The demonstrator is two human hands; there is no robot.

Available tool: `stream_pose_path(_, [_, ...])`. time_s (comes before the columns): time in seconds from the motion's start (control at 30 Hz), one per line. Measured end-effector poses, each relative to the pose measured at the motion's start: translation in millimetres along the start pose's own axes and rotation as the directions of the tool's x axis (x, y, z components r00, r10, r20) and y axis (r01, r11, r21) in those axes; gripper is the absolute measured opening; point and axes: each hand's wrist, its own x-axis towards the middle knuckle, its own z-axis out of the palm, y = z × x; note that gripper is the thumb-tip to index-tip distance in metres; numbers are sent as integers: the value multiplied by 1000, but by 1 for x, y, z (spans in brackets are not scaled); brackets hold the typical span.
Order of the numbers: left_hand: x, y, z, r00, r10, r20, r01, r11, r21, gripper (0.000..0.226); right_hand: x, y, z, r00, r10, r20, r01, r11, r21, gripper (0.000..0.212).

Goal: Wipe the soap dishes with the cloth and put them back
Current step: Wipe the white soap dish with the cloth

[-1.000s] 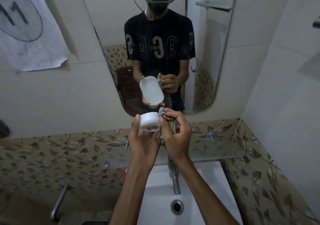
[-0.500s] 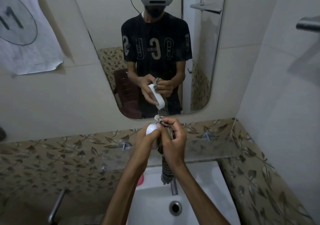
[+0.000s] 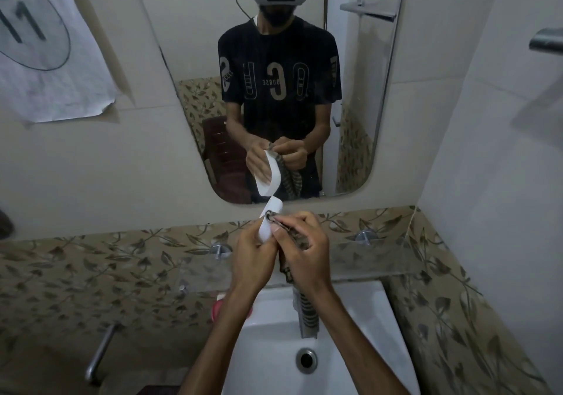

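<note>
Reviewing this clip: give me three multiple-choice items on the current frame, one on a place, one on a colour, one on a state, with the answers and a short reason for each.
1. Where does the loose end of the cloth hang?
A. Over the sink
B. Over the towel bar
C. On the floor

2. What colour is the soap dish?
A. Green
B. White
C. Black

3. What is the right hand doing?
A. Hanging idle at the side
B. Turning the tap
C. Gripping the cloth against the soap dish

Answers:
1. A, the striped end dangles in front of the tap above the white sink.
2. B, the dish held by the left hand shows plain white.
3. C, its fingers are curled round the bunched cloth, which touches the dish's edge.
</note>
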Motion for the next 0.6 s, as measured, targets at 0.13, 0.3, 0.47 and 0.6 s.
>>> stream_pose_path(0.13, [-1, -9, 0, 999, 19, -33, -15, 994, 110, 18, -1, 1, -3, 994, 86, 71, -95, 987, 127, 16])
stream_pose_path(0.3, [-8, -13, 4, 994, 110, 18, -111, 984, 137, 28, -3, 5, 4, 993, 96, -68, -94, 995, 37, 14])
stream_pose_path(0.47, [-23, -16, 8, 979, 186, 88, -197, 970, 145, 40, 20, 4, 5, 959, 210, -192, -209, 978, 23, 4])
stream_pose_path(0.6, [-14, -24, -1, 980, 148, 131, -169, 971, 168, 40, 4, 6, 10, 990, 100, -100, -110, 990, -91, 6])
